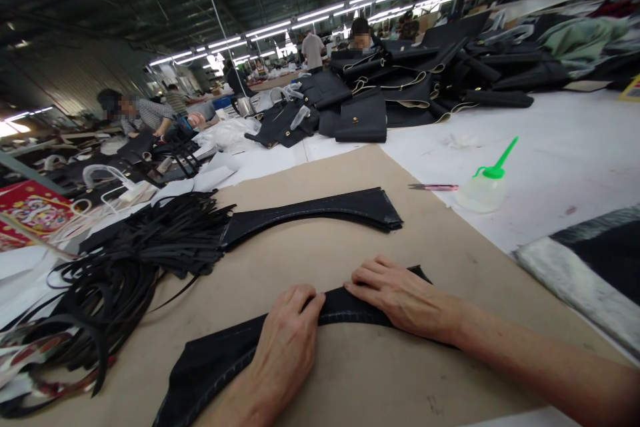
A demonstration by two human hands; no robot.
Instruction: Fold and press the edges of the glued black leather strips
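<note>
A curved black panel (350, 307) with pale marks along its inner edge lies on the brown board (350, 380) in front of me. My left hand (290, 340) rests over the panel left of its middle, thumb and fingers closed on its upper edge. To the right, my right hand (393, 290) is closed over the same edge, fingers together and pointing left. The fingertips are partly hidden, and a gap of panel shows between the hands. Farther back lies a stack of similar curved black panels (310, 210), apart from both hands.
Black strips (165, 240) are heaped at left. Pink-handled snips (434, 187) and a squeeze bottle (483, 190) with a green spout lie at right. Black bag pieces (363, 113) pile up behind. A whitish, worn block (575, 287) is at the right edge. Co-workers (145, 117) are in the background.
</note>
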